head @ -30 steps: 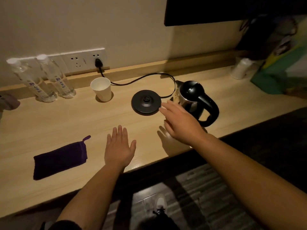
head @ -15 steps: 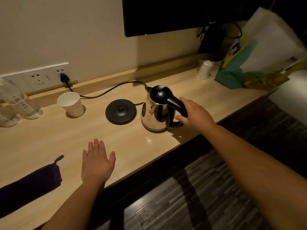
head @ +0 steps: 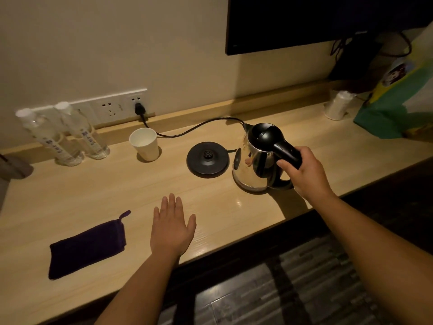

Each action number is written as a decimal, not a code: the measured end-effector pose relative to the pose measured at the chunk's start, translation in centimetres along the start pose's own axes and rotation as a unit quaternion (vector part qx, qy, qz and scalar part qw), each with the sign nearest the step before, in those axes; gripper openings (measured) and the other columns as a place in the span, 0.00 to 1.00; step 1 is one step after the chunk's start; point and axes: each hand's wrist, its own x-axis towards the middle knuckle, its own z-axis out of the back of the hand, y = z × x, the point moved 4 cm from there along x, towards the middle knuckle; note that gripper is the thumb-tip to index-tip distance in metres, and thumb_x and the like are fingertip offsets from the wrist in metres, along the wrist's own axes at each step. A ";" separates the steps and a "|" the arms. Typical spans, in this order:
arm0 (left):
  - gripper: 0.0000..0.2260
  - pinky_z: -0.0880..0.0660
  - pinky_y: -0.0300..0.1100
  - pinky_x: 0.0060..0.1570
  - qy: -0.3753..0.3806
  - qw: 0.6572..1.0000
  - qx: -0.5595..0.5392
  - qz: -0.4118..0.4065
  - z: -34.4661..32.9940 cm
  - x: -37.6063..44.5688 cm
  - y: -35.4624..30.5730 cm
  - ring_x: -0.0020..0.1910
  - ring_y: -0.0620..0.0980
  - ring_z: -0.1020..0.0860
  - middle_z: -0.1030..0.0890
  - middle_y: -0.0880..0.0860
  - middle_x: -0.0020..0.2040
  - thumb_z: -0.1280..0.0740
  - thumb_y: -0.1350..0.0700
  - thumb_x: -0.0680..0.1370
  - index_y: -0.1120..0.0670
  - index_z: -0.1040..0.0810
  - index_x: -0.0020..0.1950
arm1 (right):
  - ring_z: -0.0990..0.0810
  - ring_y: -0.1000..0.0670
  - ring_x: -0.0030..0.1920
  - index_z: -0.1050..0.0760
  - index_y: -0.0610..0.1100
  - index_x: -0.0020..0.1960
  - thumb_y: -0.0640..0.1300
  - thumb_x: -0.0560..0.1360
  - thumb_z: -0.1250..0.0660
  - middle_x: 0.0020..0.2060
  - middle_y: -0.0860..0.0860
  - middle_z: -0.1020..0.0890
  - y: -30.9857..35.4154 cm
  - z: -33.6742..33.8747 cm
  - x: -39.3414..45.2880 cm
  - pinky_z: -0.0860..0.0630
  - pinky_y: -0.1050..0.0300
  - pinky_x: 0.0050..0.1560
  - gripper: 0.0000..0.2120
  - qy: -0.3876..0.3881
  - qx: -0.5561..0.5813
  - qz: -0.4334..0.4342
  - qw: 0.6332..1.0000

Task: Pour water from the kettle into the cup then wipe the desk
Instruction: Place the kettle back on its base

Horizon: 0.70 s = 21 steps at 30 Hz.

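Observation:
A steel kettle (head: 254,165) with a black lid and handle stands on the wooden desk (head: 70,198), just right of its round black base (head: 207,159). My right hand (head: 304,172) is wrapped around the kettle's handle. A white paper cup (head: 144,144) stands upright near the wall, left of the base. A folded purple cloth (head: 86,245) lies at the front left. My left hand (head: 172,226) rests flat on the desk, fingers apart, between the cloth and the kettle.
Two clear water bottles (head: 68,134) stand at the back left below a socket strip (head: 112,107). The base's black cord (head: 192,127) runs behind the cup. A wall screen (head: 316,19), a white roll (head: 337,105) and a green bag (head: 393,109) are at the right.
My right hand went from over the kettle's side to its handle and has closed around it. The kettle stands in the same place. My left hand stays flat.

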 end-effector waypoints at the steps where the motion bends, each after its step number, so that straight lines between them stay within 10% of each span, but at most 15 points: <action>1: 0.34 0.58 0.52 0.75 0.001 1.000 0.001 0.000 -0.1 0.0 0.0 0.78 0.54 0.58 0.54 0.55 0.80 0.59 0.37 0.79 0.56 0.52 0.79 | 0.25 0.52 0.50 0.33 0.46 0.64 0.49 0.75 0.32 0.51 0.52 0.24 0.3 -0.1 0.1 0.30 0.64 0.40 0.21 -0.008 0.007 0.005 1.000; 21: 0.33 0.61 0.51 0.75 0.001 1.000 -0.012 0.002 -0.3 0.2 0.1 0.77 0.52 0.61 0.56 0.53 0.80 0.58 0.37 0.79 0.55 0.53 0.79 | 0.26 0.54 0.51 0.32 0.47 0.65 0.50 0.75 0.32 0.51 0.54 0.25 8.1 -7.8 4.9 0.33 0.69 0.39 0.21 0.054 0.037 0.079 0.995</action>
